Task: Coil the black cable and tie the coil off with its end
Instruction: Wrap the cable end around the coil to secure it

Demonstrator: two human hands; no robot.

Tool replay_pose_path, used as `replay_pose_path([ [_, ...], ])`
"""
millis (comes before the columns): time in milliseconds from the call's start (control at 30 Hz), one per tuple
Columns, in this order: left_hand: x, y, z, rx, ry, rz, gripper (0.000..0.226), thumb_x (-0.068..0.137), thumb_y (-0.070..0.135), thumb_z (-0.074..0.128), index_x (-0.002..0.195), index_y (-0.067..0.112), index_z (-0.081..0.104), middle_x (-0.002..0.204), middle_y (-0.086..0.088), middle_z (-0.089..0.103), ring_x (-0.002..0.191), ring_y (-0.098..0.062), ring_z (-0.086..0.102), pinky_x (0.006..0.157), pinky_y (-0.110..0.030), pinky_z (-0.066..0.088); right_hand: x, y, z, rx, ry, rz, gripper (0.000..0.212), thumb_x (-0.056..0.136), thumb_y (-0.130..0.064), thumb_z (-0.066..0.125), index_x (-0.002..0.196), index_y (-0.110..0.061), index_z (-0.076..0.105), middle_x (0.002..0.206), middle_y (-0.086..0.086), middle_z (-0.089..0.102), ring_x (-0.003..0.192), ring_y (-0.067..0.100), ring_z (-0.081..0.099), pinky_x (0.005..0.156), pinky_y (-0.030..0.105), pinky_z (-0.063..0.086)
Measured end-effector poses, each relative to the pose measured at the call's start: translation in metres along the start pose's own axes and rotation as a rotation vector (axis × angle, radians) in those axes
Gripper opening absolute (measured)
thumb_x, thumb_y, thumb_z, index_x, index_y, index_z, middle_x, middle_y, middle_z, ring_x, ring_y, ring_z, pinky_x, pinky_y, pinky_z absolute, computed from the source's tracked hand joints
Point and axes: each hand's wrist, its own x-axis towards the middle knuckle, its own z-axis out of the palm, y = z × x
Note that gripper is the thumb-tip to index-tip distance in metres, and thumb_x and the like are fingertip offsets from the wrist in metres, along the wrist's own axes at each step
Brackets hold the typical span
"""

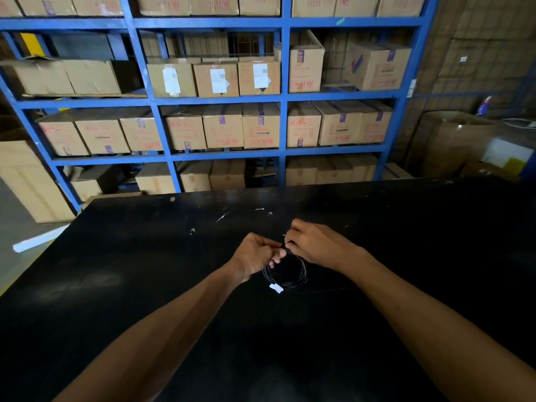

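A thin black cable (301,275) is wound into a small round coil and hangs just above the black table (145,271), hard to tell apart from the dark top. A white connector (276,287) sticks out at the coil's lower left. My left hand (256,255) pinches the top of the coil from the left. My right hand (314,245) pinches the same spot from the right, fingertips almost touching the left hand's. What the fingertips hold at the top is hidden; a small white tip shows between them.
Small white scraps (222,217) lie on the table beyond my hands. Behind the table stands a blue steel rack (285,97) full of cardboard boxes. More boxes (452,140) stand at the right, and a white strip (40,240) lies on the floor at the left.
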Motion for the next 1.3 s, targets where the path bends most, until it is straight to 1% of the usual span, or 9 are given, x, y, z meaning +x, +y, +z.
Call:
replay_pose_path([
  [167,-0.001,0.002,0.002,0.037,-0.042,0.013,0.009,0.088,0.002,0.069,0.09,0.0,0.078,0.069,-0.012,0.065,0.056,-0.01,0.052,0.061,-0.025,0.049,-0.007,0.004,0.002,0.318,0.004,0.139,0.006,0.097,-0.032,0.061,0.103,-0.029,0.061,0.123,-0.005,0.053,0.101,0.013,0.062,0.079,0.029,0.049],
  [333,0.0,-0.001,0.008,0.127,-0.101,0.028,0.011,0.088,0.005,0.069,0.086,-0.001,0.078,0.066,-0.008,0.064,0.056,-0.009,0.052,0.062,-0.026,0.047,-0.011,0.005,0.011,0.611,-0.064,0.314,0.039,0.087,-0.027,0.075,0.12,-0.033,0.054,0.101,-0.011,0.061,0.09,0.005,0.062,0.074,0.027,0.053],
  [433,0.004,-0.003,0.012,0.139,-0.124,-0.002,0.008,0.086,0.008,0.073,0.086,0.003,0.078,0.067,-0.006,0.066,0.058,-0.009,0.055,0.062,-0.024,0.048,-0.01,0.002,0.027,0.584,0.005,0.432,0.025,0.084,-0.023,0.079,0.108,-0.022,0.072,0.092,-0.009,0.069,0.09,0.011,0.067,0.072,0.026,0.052],
  [600,0.008,-0.026,0.004,-0.043,-0.185,-0.178,0.035,0.079,0.031,0.077,0.112,0.019,0.073,0.098,-0.003,0.077,0.098,-0.016,0.069,0.083,-0.033,0.05,-0.027,0.01,0.052,0.707,0.121,0.663,0.004,0.081,-0.024,0.079,0.082,-0.02,0.08,0.069,-0.008,0.072,0.07,0.007,0.068,0.067,0.025,0.052],
  [700,0.011,-0.051,-0.002,-0.228,-0.29,-0.306,0.034,0.079,0.022,0.079,0.112,0.012,0.074,0.115,-0.009,0.074,0.111,-0.027,0.067,0.09,-0.043,0.055,-0.045,0.022,0.072,0.899,0.158,0.828,0.004,0.08,-0.02,0.08,0.076,-0.019,0.08,0.067,-0.001,0.075,0.069,0.013,0.073,0.071,0.029,0.06],
  [800,0.015,-0.068,0.008,-0.324,-0.257,-0.326,0.031,0.08,0.004,0.079,0.11,0.0,0.072,0.109,-0.018,0.074,0.103,-0.027,0.072,0.08,-0.036,0.06,-0.059,0.024,0.096,1.166,0.159,0.992,0.01,0.081,-0.011,0.082,0.077,-0.019,0.077,0.083,0.01,0.078,0.076,0.021,0.077,0.07,0.032,0.064],
  [1000,0.028,-0.106,0.03,-0.096,-0.118,-0.426,0.02,0.079,-0.005,0.078,0.097,-0.007,0.07,0.089,-0.021,0.074,0.084,-0.026,0.075,0.069,-0.033,0.062,-0.077,0.017,0.152,1.371,-0.077,1.122,0.015,0.089,0.006,0.069,0.104,0.008,0.069,0.089,0.024,0.071,0.075,0.027,0.074,0.064,0.031,0.063],
  [1167,0.038,-0.145,0.05,0.002,-0.067,-0.552,0.023,0.082,-0.012,0.072,0.104,-0.015,0.066,0.078,-0.018,0.071,0.072,-0.022,0.072,0.06,-0.029,0.062,-0.069,0.007,0.199,1.182,-0.139,1.236,0.012,0.082,0.004,0.075,0.082,-0.007,0.071,0.075,0.016,0.073,0.063,0.023,0.072,0.062,0.035,0.064],
  [1300,0.044,-0.17,0.056,0.001,-0.03,-0.618,0.025,0.081,-0.014,0.07,0.106,-0.016,0.066,0.081,-0.02,0.069,0.068,-0.021,0.069,0.062,-0.028,0.062,-0.057,0.005,0.232,1.103,-0.149,1.257,0.024,0.079,0.001,0.077,0.069,-0.019,0.067,0.073,0.012,0.075,0.07,0.027,0.077,0.071,0.043,0.064],
])
